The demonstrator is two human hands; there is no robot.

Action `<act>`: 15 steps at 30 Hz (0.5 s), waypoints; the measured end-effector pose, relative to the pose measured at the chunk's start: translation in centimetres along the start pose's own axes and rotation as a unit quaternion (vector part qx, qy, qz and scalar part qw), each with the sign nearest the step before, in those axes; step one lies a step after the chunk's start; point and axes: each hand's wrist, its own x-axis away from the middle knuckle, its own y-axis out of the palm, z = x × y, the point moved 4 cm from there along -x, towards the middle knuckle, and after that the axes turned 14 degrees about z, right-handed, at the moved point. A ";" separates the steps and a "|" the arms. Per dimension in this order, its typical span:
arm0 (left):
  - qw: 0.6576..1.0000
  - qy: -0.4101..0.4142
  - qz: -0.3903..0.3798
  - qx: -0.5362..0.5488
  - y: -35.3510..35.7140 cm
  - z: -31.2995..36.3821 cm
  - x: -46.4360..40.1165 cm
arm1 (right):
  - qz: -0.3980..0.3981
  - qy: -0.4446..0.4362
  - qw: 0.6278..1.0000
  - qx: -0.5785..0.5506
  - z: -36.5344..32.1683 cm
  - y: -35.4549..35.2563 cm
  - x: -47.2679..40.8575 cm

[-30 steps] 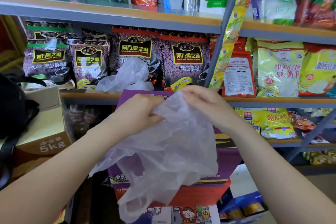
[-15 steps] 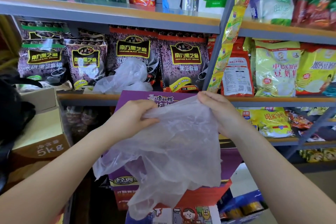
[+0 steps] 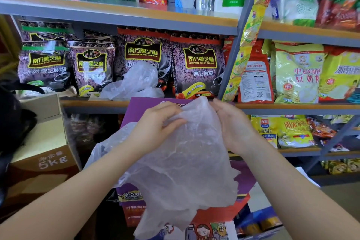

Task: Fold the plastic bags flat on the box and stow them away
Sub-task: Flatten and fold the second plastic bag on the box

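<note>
**Bag gathered at its top edge**

The box (image 3: 136, 109) served as the folding surface, so the bag (image 3: 181, 161) hung over it at centre. The right hand (image 3: 231, 122), at 2 o'clock, and the left hand (image 3: 157, 122), at 10, pinched its top; half a second earlier they were wider apart.

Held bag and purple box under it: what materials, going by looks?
Plastic bag: thin translucent film, probably polyethylene; crinkled, and the box shows through it. Purple box: looks like printed cardboard with a smooth, slightly glossy finish; flat panels, straight edges. Left hand and right hand pinch the bag's top.
</note>
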 end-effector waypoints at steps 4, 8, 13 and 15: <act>1.000 -0.018 0.003 0.006 -0.1 -0.9 -0.2 | -0.018 -0.029 0.999 0.038 0.5 0.1 0.0; 0.999 -0.031 -0.007 0.018 0.3 -1.1 -0.2 | 0.048 -0.183 0.964 0.185 -0.1 0.9 0.4; 1.000 -0.020 -0.019 0.015 0.3 -1.5 0.1 | 0.086 -0.326 0.898 0.282 -0.9 1.7 0.5; 1.000 -0.015 -0.023 0.015 0.0 -1.8 0.4 | 0.138 -0.323 0.904 0.242 -1.2 0.7 -0.1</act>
